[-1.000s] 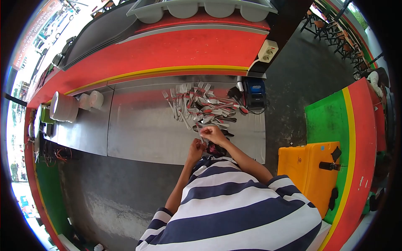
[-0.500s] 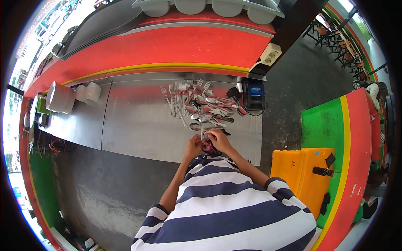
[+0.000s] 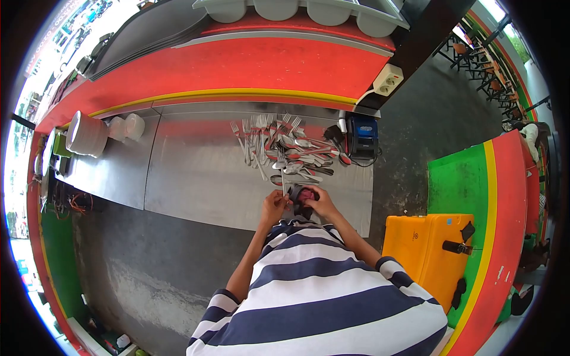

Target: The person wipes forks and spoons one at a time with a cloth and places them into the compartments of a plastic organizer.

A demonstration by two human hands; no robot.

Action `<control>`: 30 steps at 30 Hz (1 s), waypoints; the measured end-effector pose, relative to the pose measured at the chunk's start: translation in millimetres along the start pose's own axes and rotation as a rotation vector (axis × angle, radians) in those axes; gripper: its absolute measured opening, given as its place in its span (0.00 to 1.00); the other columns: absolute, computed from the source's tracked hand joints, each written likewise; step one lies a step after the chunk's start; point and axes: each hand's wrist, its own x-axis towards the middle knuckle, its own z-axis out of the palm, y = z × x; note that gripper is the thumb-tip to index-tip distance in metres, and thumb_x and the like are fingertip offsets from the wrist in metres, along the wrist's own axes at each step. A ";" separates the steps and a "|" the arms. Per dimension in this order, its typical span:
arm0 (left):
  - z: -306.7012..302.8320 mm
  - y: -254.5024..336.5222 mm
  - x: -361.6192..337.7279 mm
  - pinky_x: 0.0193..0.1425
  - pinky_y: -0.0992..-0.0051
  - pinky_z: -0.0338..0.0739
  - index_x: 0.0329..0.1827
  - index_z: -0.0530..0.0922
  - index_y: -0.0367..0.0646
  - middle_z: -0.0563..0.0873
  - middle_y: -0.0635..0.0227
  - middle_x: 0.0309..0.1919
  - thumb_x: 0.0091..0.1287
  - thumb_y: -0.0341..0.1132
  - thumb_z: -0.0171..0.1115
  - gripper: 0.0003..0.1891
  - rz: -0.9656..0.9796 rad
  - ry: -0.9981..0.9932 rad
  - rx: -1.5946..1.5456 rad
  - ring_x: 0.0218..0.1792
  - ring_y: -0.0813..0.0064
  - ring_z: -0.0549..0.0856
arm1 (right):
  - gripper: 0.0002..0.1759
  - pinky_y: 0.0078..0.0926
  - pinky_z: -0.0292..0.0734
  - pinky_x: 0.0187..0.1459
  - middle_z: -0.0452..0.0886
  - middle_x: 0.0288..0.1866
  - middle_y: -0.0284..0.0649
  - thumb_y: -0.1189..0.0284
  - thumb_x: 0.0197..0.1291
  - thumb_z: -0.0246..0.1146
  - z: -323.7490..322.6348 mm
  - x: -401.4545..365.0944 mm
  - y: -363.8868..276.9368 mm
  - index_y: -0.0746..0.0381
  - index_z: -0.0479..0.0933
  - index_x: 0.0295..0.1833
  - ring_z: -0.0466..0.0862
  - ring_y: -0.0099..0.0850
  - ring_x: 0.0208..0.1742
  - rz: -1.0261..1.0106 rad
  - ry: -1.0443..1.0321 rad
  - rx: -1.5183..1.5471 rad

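Note:
My left hand is closed round the handle of a fork, whose tines point away from me. A bunched dark cloth with pink-red patches is in my right hand, close beside the fork's handle. Part of the cloth hides behind my fingers. Just beyond my hands, a pile of forks and spoons lies on the metal counter. One spoon lies at the pile's near edge.
Stacked white bowls stand at the counter's left end. A blue-and-black device sits right of the cutlery. Behind is a red ledge carrying a grey cutlery tray. A yellow case stands on my right.
My right hand has shifted slightly right, away from my left hand. More of the cloth now shows between them. The fork stays in my left hand.

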 end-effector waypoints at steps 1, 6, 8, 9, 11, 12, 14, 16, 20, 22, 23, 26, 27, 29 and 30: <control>0.8 2.5 -0.9 0.29 0.78 0.78 0.42 0.75 0.33 0.88 0.62 0.29 0.72 0.33 0.61 0.10 0.009 0.019 -0.021 0.25 0.78 0.85 | 0.26 0.26 0.81 0.49 0.82 0.51 0.38 0.78 0.55 0.68 -0.9 0.4 -1.5 0.62 0.75 0.62 0.84 0.29 0.48 0.108 0.021 0.238; 7.3 -11.2 3.4 0.32 0.75 0.78 0.45 0.76 0.33 0.88 0.57 0.29 0.71 0.31 0.60 0.09 0.019 -0.015 0.022 0.26 0.74 0.86 | 0.22 0.23 0.78 0.48 0.82 0.51 0.38 0.76 0.61 0.66 5.9 1.2 6.3 0.67 0.74 0.61 0.82 0.24 0.47 0.036 0.084 0.447; 12.0 -15.6 2.5 0.36 0.70 0.79 0.49 0.76 0.32 0.87 0.52 0.31 0.67 0.27 0.59 0.10 0.109 -0.036 0.149 0.29 0.67 0.87 | 0.20 0.23 0.77 0.46 0.83 0.48 0.38 0.74 0.61 0.65 19.3 -1.9 -1.1 0.66 0.76 0.59 0.81 0.23 0.44 -0.086 0.070 0.242; 14.3 -16.6 1.4 0.38 0.68 0.79 0.51 0.76 0.31 0.87 0.49 0.32 0.64 0.25 0.58 0.13 0.207 -0.035 0.250 0.31 0.62 0.87 | 0.18 0.23 0.77 0.44 0.83 0.46 0.37 0.74 0.61 0.66 20.5 -0.4 2.0 0.66 0.77 0.57 0.81 0.22 0.43 -0.063 0.059 0.169; 15.5 -18.2 -0.6 0.46 0.65 0.79 0.56 0.76 0.32 0.87 0.48 0.36 0.61 0.22 0.57 0.18 0.253 -0.060 0.368 0.39 0.58 0.88 | 0.16 0.23 0.76 0.42 0.83 0.42 0.35 0.74 0.61 0.66 22.9 4.6 7.4 0.66 0.78 0.53 0.80 0.22 0.40 -0.018 0.031 0.024; 15.3 -8.2 -2.9 0.51 0.66 0.78 0.58 0.75 0.33 0.87 0.49 0.39 0.60 0.21 0.56 0.20 0.202 -0.087 0.385 0.45 0.59 0.87 | 0.10 0.23 0.76 0.45 0.82 0.40 0.31 0.77 0.62 0.64 23.5 4.1 -2.1 0.65 0.80 0.49 0.79 0.21 0.40 0.020 0.041 0.015; 13.5 0.2 -3.5 0.56 0.66 0.77 0.61 0.75 0.35 0.87 0.50 0.43 0.60 0.20 0.55 0.23 0.157 -0.116 0.396 0.50 0.60 0.86 | 0.09 0.22 0.76 0.43 0.83 0.39 0.31 0.77 0.62 0.64 23.8 9.3 3.3 0.65 0.80 0.48 0.79 0.20 0.39 0.045 0.053 0.101; 12.7 -4.8 -1.1 0.56 0.66 0.77 0.61 0.75 0.36 0.87 0.49 0.43 0.60 0.20 0.55 0.23 0.171 -0.125 0.381 0.50 0.61 0.87 | 0.08 0.21 0.76 0.42 0.83 0.38 0.30 0.76 0.63 0.63 24.5 14.2 12.1 0.64 0.80 0.48 0.80 0.19 0.37 0.052 0.084 0.166; 14.3 -4.2 -1.6 0.49 0.69 0.78 0.58 0.75 0.35 0.85 0.55 0.37 0.62 0.20 0.54 0.19 0.202 -0.136 0.390 0.42 0.66 0.86 | 0.06 0.21 0.76 0.38 0.83 0.36 0.31 0.75 0.66 0.61 26.1 18.2 7.7 0.64 0.80 0.45 0.81 0.20 0.35 0.058 0.203 0.319; 15.0 9.7 -6.0 0.45 0.71 0.78 0.54 0.74 0.35 0.83 0.59 0.32 0.64 0.21 0.53 0.15 0.168 -0.204 0.404 0.37 0.70 0.85 | 0.06 0.22 0.76 0.37 0.83 0.35 0.32 0.75 0.67 0.60 22.9 18.0 -3.7 0.64 0.80 0.44 0.81 0.21 0.34 0.087 0.256 0.411; 16.1 16.6 -7.4 0.43 0.70 0.78 0.50 0.73 0.34 0.81 0.59 0.30 0.65 0.22 0.53 0.11 0.175 -0.216 0.366 0.34 0.68 0.84 | 0.06 0.22 0.76 0.37 0.83 0.36 0.32 0.75 0.68 0.59 21.1 18.6 -9.5 0.64 0.80 0.44 0.82 0.21 0.34 0.106 0.272 0.451; 19.6 25.2 -10.3 0.37 0.68 0.76 0.41 0.70 0.34 0.78 0.60 0.25 0.68 0.24 0.53 0.03 0.162 -0.251 0.208 0.29 0.68 0.81 | 0.07 0.22 0.78 0.38 0.84 0.36 0.32 0.73 0.70 0.56 19.1 21.7 -8.7 0.62 0.80 0.45 0.83 0.22 0.35 0.097 0.310 0.527; 21.8 25.5 -11.1 0.36 0.69 0.76 0.40 0.70 0.34 0.77 0.62 0.24 0.69 0.25 0.53 0.03 0.138 -0.258 0.126 0.28 0.72 0.81 | 0.08 0.23 0.78 0.38 0.84 0.36 0.32 0.72 0.71 0.56 19.2 22.7 -8.5 0.61 0.80 0.45 0.83 0.22 0.35 0.083 0.320 0.544; 21.9 26.4 -12.6 0.35 0.72 0.75 0.40 0.71 0.35 0.77 0.66 0.25 0.71 0.27 0.52 0.03 0.114 -0.294 0.092 0.29 0.77 0.80 | 0.07 0.22 0.78 0.38 0.84 0.36 0.32 0.73 0.70 0.57 16.7 25.1 -9.2 0.61 0.80 0.45 0.83 0.22 0.35 0.097 0.357 0.566; 18.8 28.3 -13.1 0.36 0.74 0.75 0.41 0.71 0.36 0.78 0.67 0.26 0.72 0.28 0.52 0.03 0.114 -0.323 0.143 0.30 0.79 0.80 | 0.07 0.22 0.78 0.38 0.84 0.36 0.32 0.73 0.69 0.57 15.4 27.1 -10.1 0.61 0.80 0.45 0.83 0.22 0.35 0.104 0.373 0.577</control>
